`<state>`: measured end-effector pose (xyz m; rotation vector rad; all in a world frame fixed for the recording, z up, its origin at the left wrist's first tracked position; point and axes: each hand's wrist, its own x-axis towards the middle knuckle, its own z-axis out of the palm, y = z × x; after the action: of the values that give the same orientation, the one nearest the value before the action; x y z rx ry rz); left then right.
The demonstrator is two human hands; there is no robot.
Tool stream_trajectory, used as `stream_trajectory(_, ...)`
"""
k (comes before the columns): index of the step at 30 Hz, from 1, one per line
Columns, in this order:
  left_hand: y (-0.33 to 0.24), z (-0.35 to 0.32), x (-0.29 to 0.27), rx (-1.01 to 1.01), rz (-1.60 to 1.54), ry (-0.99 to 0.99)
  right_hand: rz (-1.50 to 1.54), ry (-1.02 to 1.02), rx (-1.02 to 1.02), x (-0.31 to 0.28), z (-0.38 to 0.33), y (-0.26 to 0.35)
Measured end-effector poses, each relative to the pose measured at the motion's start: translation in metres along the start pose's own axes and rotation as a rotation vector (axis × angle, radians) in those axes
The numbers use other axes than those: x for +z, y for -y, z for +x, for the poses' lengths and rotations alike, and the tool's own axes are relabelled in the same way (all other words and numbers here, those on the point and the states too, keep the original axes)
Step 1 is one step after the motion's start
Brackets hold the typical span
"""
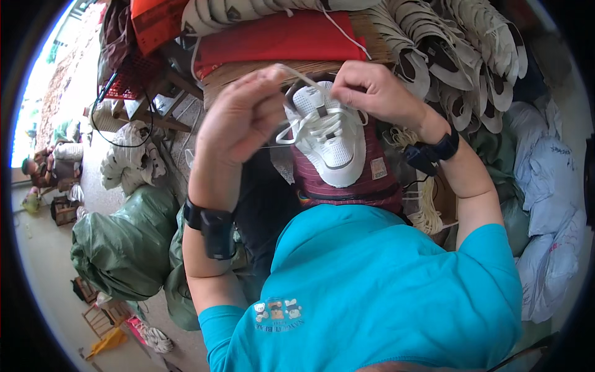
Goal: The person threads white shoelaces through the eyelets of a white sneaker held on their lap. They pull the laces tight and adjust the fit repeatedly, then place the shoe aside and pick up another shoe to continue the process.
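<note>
A white shoe upper [338,154] with mesh panels lies on the maroon striped cloth [310,168] over my lap, its toe toward me. Pale shoelace [307,79] stretches between my two hands above the shoe's opening. My left hand [243,115], slightly blurred, is raised left of the shoe with its fingertips closed on one end of the lace. To the right of the opening, my right hand [377,93] is closed in a pinch where the lace runs in. Loose loops of lace lie across the eyelets.
Ahead is a wooden bench [248,69] with a red cloth [279,43] and a row of nested uppers. More stacked uppers [427,49] hang at the right. Bundled laces [427,208] lie beside my right knee. Green sacks [124,242] stand left, white sacks [548,180] right.
</note>
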<state>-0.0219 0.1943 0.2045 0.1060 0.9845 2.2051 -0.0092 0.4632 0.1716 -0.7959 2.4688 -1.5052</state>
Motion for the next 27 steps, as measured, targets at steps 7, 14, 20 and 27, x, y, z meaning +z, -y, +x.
stream_trajectory(7,0.012,0.006,-0.002,0.170,0.056,0.037,0.242,0.117,-0.059,0.056,0.015,0.018)
stream_trajectory(14,0.032,0.004,-0.044,0.327,-0.124,-0.051,0.575,-0.002,0.114,0.046,0.016,0.015)
stream_trajectory(20,0.017,-0.014,-0.103,0.490,-0.354,0.037,0.797,-0.480,-0.010,-0.019,0.024,0.015)
stream_trajectory(27,0.040,-0.029,-0.056,0.546,0.782,-0.321,0.791,-0.590,0.037,-0.046,0.012,0.012)
